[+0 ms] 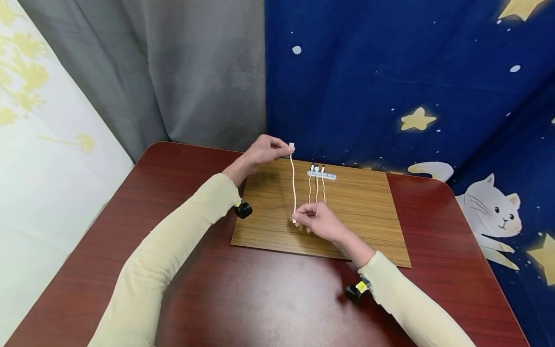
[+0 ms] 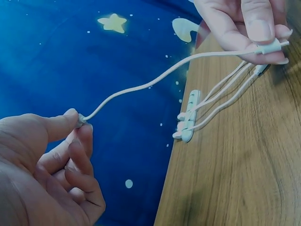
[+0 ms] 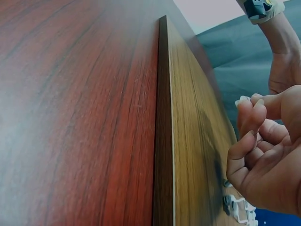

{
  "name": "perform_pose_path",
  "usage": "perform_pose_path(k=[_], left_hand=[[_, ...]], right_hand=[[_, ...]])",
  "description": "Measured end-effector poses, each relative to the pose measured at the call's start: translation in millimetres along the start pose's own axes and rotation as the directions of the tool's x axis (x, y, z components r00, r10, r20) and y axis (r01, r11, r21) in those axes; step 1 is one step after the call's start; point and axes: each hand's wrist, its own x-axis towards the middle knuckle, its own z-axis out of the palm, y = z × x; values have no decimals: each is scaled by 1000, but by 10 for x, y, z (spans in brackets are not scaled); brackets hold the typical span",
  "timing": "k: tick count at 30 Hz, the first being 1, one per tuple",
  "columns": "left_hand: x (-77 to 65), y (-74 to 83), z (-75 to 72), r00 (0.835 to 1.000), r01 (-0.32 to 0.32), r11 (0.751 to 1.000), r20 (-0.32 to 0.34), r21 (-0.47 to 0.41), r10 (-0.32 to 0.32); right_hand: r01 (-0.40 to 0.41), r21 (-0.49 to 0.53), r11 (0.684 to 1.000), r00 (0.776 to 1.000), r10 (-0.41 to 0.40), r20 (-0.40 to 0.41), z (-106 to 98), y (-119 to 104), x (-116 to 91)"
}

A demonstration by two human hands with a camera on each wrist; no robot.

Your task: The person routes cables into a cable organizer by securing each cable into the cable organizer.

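A short white charging cable stretches between the two hands above a wood-grain board. The left hand pinches the connector at its far end between thumb and fingers. At the near end, the right hand pinches the other connector, whose metal tip points out past the fingertips in the left wrist view. Right of the held cable, a pale cable holder sits near the board's far edge with three white cables in its slots. Their lower ends are hidden behind the right hand in the head view.
The board lies on a dark red wooden table, its raised edge showing in the right wrist view. Behind the table hang a grey curtain and a blue star-patterned curtain. Both wrists wear small black cameras.
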Motion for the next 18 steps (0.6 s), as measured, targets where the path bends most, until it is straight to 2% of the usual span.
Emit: perform_pose_path(k=[9,18], left_hand=[[75,-19,120,1000,-10,1000,28,-9,10],[133,-70,178,999,-18,1000,46,0,18]], right_hand=[[-52,27,998,998,53,-16,-123,12,-161],[-60,32,998,998,61,-33,-196,64,-246]])
